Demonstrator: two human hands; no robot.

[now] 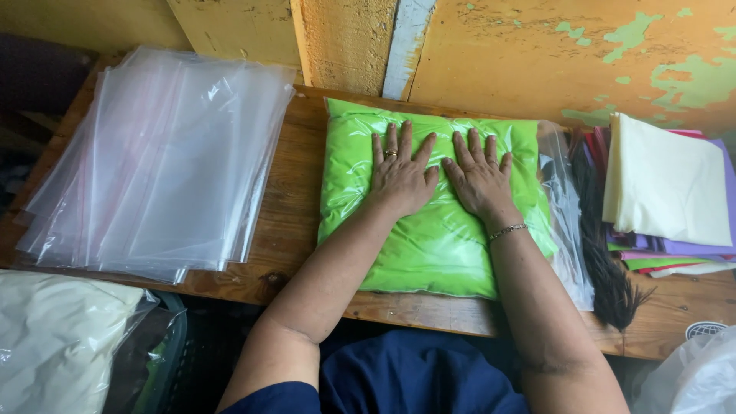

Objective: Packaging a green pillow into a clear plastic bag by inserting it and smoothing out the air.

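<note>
A bright green folded cloth in a clear plastic bag (429, 245) lies on the wooden table (291, 192). My left hand (399, 176) rests flat on its upper middle, fingers spread, with a ring on one finger. My right hand (479, 178) lies flat beside it, thumbs nearly touching, a thin bracelet on the wrist. Both palms press down on the bag. The bag's open clear end (563, 222) sticks out to the right.
A stack of empty clear plastic bags (161, 161) covers the table's left part. At the right lies a pile of folded cloths (667, 184), cream on top, with a dark bundle of strands (606, 261) beside it. A bagged cream cloth (54, 337) sits lower left. A yellow wall (537, 54) stands behind.
</note>
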